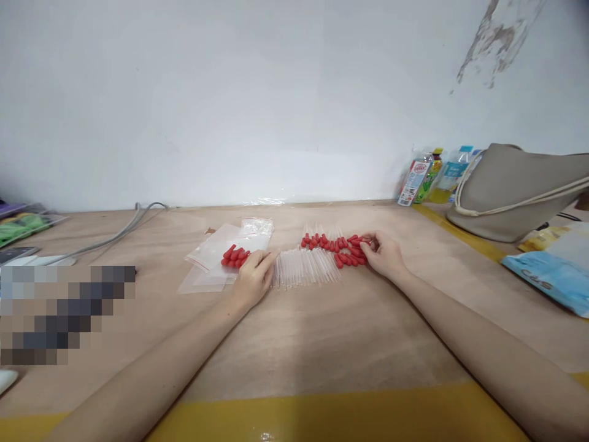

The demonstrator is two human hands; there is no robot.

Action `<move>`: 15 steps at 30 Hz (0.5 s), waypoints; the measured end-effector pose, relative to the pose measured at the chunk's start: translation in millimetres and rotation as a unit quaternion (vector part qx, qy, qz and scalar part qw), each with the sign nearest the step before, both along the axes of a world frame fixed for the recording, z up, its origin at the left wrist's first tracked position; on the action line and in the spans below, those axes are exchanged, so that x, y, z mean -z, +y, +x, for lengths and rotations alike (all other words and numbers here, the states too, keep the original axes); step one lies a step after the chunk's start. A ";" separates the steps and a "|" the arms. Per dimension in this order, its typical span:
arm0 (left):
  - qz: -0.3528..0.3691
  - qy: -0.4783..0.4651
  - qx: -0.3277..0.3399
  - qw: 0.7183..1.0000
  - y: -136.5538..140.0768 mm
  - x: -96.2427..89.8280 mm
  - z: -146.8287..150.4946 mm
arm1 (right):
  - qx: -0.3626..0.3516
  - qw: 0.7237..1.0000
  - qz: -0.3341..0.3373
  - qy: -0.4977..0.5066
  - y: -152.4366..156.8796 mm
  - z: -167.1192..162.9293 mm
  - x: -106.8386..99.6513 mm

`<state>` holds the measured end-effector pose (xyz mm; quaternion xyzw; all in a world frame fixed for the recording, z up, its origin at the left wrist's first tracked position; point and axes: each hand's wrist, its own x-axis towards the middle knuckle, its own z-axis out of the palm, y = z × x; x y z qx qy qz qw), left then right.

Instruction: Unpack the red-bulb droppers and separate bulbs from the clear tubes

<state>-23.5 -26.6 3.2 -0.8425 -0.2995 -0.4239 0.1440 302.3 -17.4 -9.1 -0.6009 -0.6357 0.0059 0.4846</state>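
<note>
My left hand is closed at the left end of a row of thin clear sticks; whatever its fingers may hold is too small to make out. Just beyond it, a small cluster of red teardrop-shaped pieces lies over flat clear plastic bags. At the right, my right hand has thumb and fingers bent together on a red teardrop-shaped piece at the end of a larger red group. More red pieces run leftward from there, with clear sticks behind them.
A grey cable crosses the table's left side. Bottles and a carton stand by the wall at right, beside a grey bag. A blue packet lies nearer. Yellow tape runs along the front edge.
</note>
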 end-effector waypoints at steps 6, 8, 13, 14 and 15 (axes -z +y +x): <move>-0.012 0.027 0.009 1.000 1.4 1.9 2.9 | -0.001 0.999 -0.035 -0.001 1.7 1.0 2.3; -0.040 0.027 0.017 0.999 -2.3 -0.2 3.7 | -0.008 0.999 -0.046 -0.023 2.2 1.0 2.3; -0.079 0.032 0.044 0.995 -11.6 -7.4 4.1 | -0.011 0.998 -0.052 -0.046 2.6 1.3 1.0; -0.082 0.029 0.045 0.995 -12.3 -8.2 3.8 | -0.012 0.997 -0.053 -0.045 2.3 1.3 0.7; -0.082 0.026 0.043 0.995 -12.5 -8.6 3.4 | -0.013 0.997 -0.053 -0.045 1.9 1.1 0.5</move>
